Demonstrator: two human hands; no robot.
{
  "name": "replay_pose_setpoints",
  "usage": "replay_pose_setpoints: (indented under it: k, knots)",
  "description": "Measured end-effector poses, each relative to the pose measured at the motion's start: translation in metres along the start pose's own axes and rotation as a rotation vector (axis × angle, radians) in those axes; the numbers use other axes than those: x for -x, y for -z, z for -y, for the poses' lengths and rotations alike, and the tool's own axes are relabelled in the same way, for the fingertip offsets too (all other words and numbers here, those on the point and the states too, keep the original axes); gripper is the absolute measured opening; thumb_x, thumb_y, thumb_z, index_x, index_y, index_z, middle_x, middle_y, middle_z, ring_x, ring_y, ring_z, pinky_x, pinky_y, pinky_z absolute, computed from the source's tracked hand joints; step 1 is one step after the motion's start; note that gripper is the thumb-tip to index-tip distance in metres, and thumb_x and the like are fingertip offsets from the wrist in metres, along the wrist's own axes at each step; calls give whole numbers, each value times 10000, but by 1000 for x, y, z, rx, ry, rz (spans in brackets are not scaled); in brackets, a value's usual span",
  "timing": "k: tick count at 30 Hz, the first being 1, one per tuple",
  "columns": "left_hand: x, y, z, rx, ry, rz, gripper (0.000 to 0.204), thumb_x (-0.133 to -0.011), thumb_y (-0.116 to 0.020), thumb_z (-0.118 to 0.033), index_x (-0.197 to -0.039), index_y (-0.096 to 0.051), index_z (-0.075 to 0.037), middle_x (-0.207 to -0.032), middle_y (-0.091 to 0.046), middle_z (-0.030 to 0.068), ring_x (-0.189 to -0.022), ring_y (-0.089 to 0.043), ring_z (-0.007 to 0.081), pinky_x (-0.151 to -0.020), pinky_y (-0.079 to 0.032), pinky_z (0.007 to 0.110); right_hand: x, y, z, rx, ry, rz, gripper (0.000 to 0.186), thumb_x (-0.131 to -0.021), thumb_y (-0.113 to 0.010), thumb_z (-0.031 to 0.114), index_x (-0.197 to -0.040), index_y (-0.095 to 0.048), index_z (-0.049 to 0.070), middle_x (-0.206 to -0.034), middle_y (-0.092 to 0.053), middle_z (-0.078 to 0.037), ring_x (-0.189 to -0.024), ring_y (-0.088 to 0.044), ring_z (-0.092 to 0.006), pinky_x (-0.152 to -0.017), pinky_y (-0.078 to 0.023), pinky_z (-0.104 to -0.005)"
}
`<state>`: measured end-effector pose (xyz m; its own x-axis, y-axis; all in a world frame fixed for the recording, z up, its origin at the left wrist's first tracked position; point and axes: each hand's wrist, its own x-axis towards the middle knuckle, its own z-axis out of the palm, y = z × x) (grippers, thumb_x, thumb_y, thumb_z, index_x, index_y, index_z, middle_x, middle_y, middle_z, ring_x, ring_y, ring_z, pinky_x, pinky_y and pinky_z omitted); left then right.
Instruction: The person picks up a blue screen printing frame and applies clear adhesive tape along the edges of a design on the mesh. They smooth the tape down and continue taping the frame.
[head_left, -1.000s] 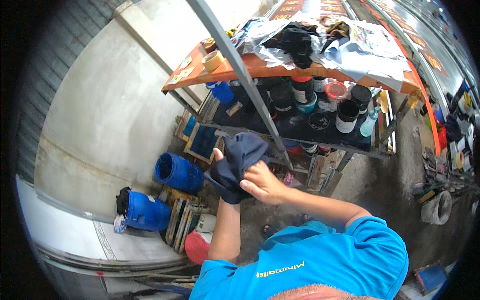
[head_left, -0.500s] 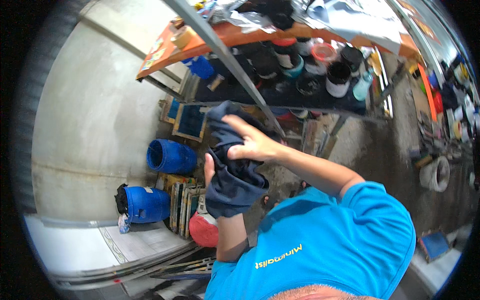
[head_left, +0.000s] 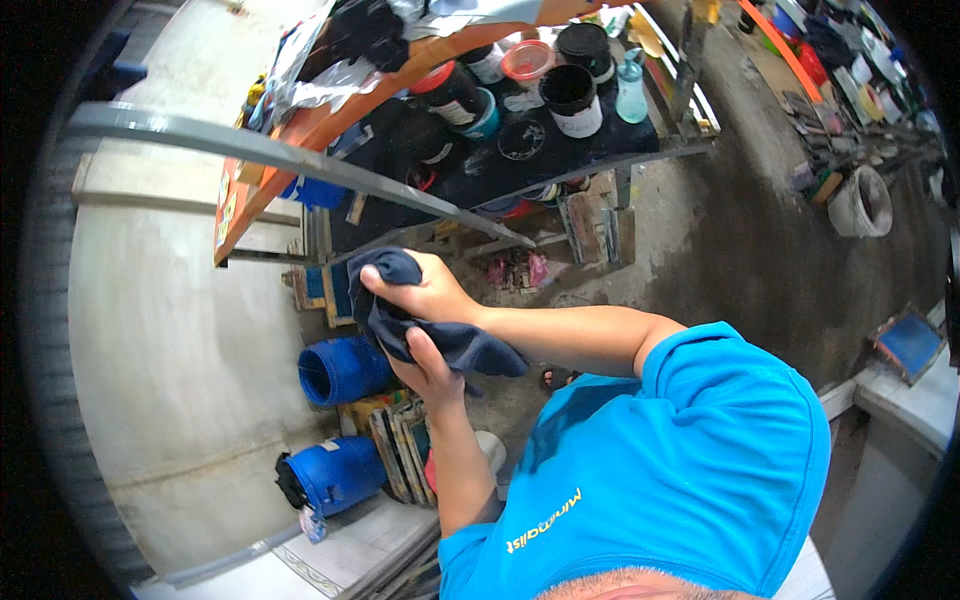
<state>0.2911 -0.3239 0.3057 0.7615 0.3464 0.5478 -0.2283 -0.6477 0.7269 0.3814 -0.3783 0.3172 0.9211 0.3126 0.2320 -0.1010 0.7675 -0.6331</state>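
A crumpled dark navy cloth (head_left: 470,345) is bunched between my hands, in front of the shelving's lower front edge. My right hand (head_left: 420,290) is closed round its upper part, with the thumb lying over a folded roll of fabric. My left hand (head_left: 425,370) grips the cloth just below, thumb raised against it. The fingers of both hands are partly hidden by the fabric.
A metal rack (head_left: 300,160) with an orange top holds paint tubs (head_left: 570,115) on a dark shelf. Blue barrels (head_left: 335,475) and stacked frames (head_left: 395,455) stand at left by a wall. A white bucket (head_left: 860,200) and clutter are at right; a blue-screened frame (head_left: 905,345) lies on a ledge.
The cloth has been turned and gathered more tightly, the right hand shifting to a closed grip on its upper part. The view has swung rightward, showing more floor.
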Motion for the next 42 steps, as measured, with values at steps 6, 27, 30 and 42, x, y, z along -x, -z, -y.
replay_pose_setpoints:
  k: [6, 27, 30, 42]
  knots:
    - [26, 15, 9, 882, 774, -217, 666, -1057, -417, -528, -1472, -470, -10, -1432, -538, 196, -1293, -551, 339, -1106, -419, 442, 52, -3, -8, 560, 348, 198, 423, -914, -723, 458, -1003, -680, 48, -926, -672, -63, -888, -656, -253, -858, -520, -412]
    - [26, 39, 11, 494, 531, 21, 539, -1058, -475, -435, -1446, -532, -65, -1383, -592, 164, -1254, -586, 326, -1061, -469, 422, 101, 9, -13, 805, 727, 685, 485, -793, -717, 553, -793, -640, 74, -853, -608, -117, -835, -607, -338, -821, -469, -483]
    - [49, 47, 23, 521, 575, 62, 522, -1058, -483, -421, -1442, -541, -73, -1376, -600, 159, -1249, -591, 324, -1054, -476, 419, 94, 16, -24, 783, 780, 740, 478, -803, -724, 546, -796, -637, 76, -861, -609, -104, -853, -621, -323, -796, -484, -463]
    - [2, 2, -23, 286, 42, -220, 437, -975, -564, -155, -1359, -578, 52, -1319, -641, 165, -1205, -612, 237, -1081, -450, 356, 81, 37, -70, 83, -90, 264, 338, -1077, -493, 266, -1279, -610, 22, -1235, -640, -109, -1169, -586, -222, -1052, -461, -380]
